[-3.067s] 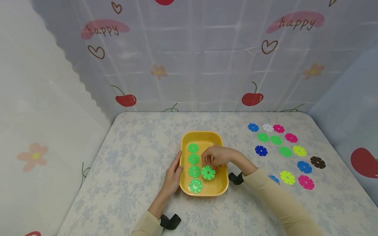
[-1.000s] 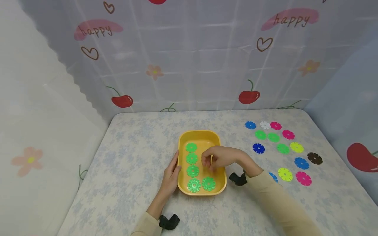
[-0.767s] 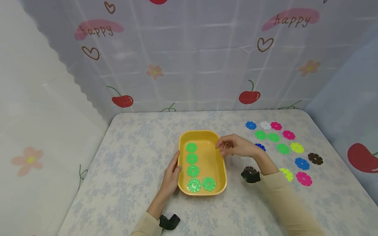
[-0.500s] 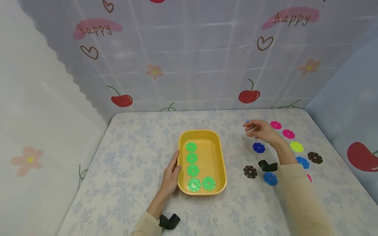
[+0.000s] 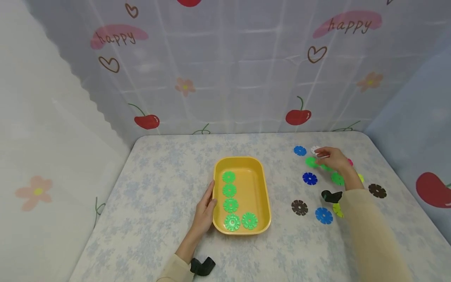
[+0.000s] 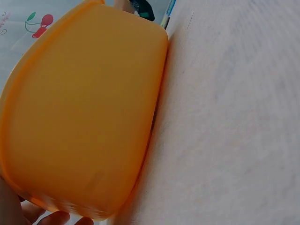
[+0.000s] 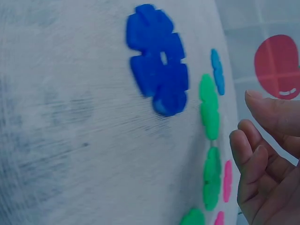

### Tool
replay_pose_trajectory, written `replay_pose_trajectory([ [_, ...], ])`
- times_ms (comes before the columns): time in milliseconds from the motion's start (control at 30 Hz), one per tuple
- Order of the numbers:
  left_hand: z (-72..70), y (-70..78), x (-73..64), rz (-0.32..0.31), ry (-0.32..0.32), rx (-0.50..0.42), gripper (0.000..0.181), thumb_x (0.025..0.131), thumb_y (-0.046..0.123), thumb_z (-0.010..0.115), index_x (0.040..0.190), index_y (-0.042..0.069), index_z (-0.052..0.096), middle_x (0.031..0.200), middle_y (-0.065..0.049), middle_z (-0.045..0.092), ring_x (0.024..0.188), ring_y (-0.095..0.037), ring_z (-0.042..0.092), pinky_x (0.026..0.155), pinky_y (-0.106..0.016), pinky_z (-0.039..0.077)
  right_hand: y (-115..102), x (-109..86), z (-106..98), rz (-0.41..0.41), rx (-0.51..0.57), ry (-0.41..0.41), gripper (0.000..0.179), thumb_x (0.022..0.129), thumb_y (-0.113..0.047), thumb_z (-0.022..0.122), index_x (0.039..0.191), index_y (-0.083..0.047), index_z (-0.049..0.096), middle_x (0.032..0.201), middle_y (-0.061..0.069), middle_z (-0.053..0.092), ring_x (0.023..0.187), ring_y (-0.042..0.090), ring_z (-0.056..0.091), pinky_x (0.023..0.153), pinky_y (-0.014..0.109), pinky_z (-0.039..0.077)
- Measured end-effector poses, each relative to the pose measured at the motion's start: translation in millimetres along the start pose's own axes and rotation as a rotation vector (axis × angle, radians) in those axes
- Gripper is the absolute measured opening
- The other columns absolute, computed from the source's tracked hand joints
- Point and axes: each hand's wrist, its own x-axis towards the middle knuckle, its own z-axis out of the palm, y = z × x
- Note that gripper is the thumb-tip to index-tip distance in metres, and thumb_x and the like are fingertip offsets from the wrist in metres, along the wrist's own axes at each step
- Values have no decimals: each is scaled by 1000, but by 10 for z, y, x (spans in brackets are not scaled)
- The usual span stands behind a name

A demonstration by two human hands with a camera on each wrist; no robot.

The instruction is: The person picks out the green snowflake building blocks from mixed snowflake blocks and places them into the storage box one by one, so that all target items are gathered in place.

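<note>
Surface pale, mottled blue-grey, far corners rounded. Behind it, a greyish hanging sheet printed with cherries and flowers.

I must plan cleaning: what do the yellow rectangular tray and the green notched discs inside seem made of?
Yellow rectangular tray: probably plastic, smooth, slightly glossy; seamless rounded corners suggest moulding. Green notched discs: likely plastic, glossy, judging by pale glints.

Yellow tray, green discs, blue-mottled tabletop
</note>
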Motion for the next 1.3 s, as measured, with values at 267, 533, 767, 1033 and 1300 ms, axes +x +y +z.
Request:
replay_pose_trajectory([
  [267,22,-7,-15,-14,2,-5,56,105,8,35,158,21,20,164,0,16,151,-18,15,118,-39,20,112,53,90,47,2,9,55,91,-10,66,139,6,45,134,30,45,118,42,45,99,53,44],
  [533,11,-3,-11,-10,-10,-10,56,106,8,34,158,20,19,164,-1,15,151,-18,15,118,-40,21,133,81,156,90,-49,40,56,89,-10,68,138,6,47,135,30,45,118,44,44,103,58,39],
  [767,-7,-8,-11,-4,-7,-4,56,106,8,34,158,20,18,164,-3,15,151,-21,15,118,-42,21,112,122,210,96,-119,62,54,89,-10,68,136,7,49,131,31,46,115,44,45,100,57,42],
  [1033,5,-5,-14,-10,-6,-14,56,106,8,34,158,20,19,164,-1,15,151,-19,16,118,-39,21,108,128,207,104,-93,81,53,86,-7,70,133,8,49,124,28,46,108,41,45,98,56,43],
  [1300,4,-7,-13,-11,-5,-16,55,106,9,35,158,19,19,164,-1,15,151,-18,15,118,-37,21,98,165,223,113,-122,114,51,84,-7,73,129,5,52,124,29,49,108,42,47,95,56,44],
])
